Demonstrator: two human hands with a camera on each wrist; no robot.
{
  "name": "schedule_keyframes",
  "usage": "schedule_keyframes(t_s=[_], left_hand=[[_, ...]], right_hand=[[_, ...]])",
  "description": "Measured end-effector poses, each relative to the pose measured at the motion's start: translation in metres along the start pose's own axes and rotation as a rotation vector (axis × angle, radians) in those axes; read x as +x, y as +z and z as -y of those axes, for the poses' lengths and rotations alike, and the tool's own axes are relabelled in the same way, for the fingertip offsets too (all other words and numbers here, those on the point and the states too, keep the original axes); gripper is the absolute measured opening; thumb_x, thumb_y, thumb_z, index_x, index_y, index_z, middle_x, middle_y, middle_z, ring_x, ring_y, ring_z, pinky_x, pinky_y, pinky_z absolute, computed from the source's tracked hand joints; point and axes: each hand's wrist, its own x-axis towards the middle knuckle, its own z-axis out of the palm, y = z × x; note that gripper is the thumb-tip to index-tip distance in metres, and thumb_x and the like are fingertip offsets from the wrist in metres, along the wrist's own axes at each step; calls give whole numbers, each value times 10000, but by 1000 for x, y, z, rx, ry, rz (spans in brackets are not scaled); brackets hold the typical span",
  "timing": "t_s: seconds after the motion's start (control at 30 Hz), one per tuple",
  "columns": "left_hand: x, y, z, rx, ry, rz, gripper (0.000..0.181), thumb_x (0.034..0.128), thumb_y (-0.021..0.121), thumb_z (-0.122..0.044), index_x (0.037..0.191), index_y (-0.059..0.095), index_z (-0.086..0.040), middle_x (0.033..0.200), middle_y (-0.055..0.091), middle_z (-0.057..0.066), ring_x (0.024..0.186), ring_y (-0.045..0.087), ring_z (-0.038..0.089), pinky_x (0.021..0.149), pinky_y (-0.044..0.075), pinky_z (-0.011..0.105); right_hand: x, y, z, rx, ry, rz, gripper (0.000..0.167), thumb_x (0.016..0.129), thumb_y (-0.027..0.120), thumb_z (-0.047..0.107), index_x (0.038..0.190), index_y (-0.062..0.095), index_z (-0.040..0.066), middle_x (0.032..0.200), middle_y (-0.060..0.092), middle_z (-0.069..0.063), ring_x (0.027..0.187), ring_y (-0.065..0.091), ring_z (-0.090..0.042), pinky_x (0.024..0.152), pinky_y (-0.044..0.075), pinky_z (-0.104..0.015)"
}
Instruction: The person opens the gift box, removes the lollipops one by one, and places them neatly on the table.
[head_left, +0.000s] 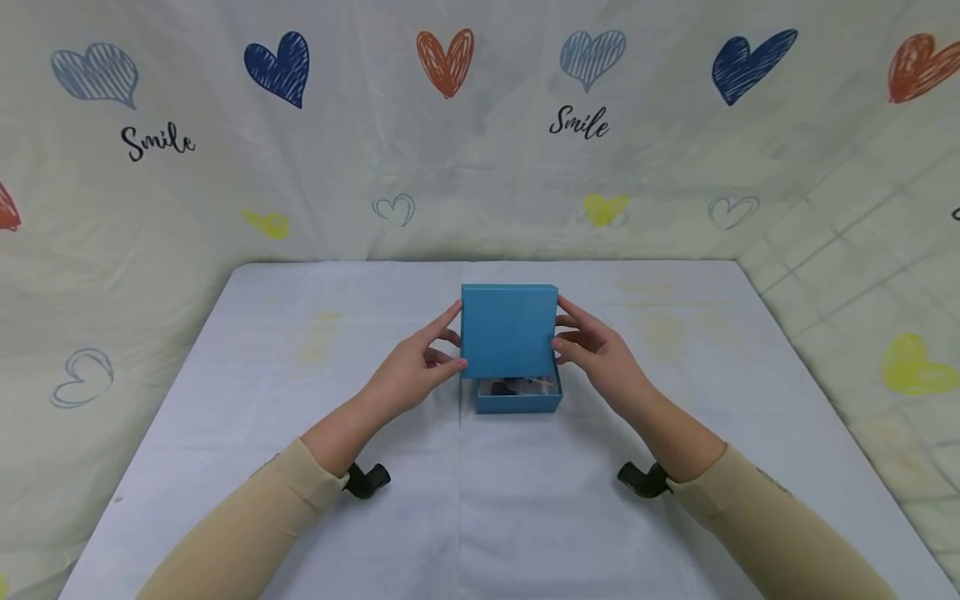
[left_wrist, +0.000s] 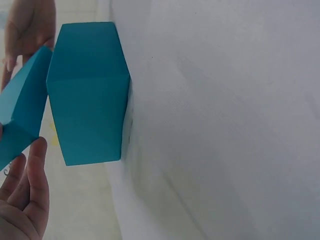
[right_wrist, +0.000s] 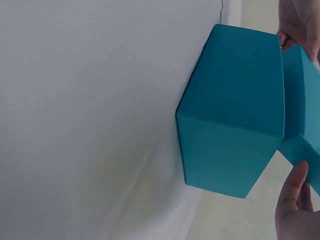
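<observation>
A blue box lid [head_left: 510, 332] is held between both hands, tilted above the blue box base [head_left: 519, 404]. My left hand [head_left: 416, 362] grips its left edge with thumb and fingers, and my right hand [head_left: 600, 354] grips the right edge. Dark and clear items [head_left: 517, 386] show inside the base through the front gap; their kind cannot be made out. In the left wrist view the lid [left_wrist: 22, 110] leans away from the base [left_wrist: 90, 115]. From the right wrist the lid [right_wrist: 305, 110] also stands at an angle beside the base [right_wrist: 232, 110].
The box stands on a table with a white cloth [head_left: 300, 517], around its middle. Behind the table hangs a pale cloth [head_left: 487, 167] printed with hearts and words. Each wrist carries a small black camera mount, such as the left one [head_left: 369, 482].
</observation>
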Motion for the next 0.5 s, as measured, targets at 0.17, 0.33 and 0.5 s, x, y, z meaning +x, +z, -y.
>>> schedule_keyframes(t_s=[0.17,0.33,0.5], left_hand=[[-1,1,3,18,1,9,828,948,688,-322,1526,142,-552,1250,567,-19,1013,664,141,849,540,366],[-3,2,5,17,5,21,824,955,681,-301,1527,143,-548,1266,563,12,1030,658,134,849,538,359],[-4,3,6,24,16,17,817,959,675,-295,1534,146,-535,1283,571,50,1029,658,142,835,542,356]], right_hand=[[2,-1,5,12,-22,-43,591,990,624,327,1533,390,328,1420,508,-91,1170,576,-242,891,528,-339],[4,-3,11,16,-14,-66,564,987,616,378,1515,435,294,1391,533,-86,1118,599,-221,886,529,-329],[3,-3,16,38,14,-80,561,967,632,414,1484,492,246,1359,556,-86,1106,611,-222,863,539,-329]])
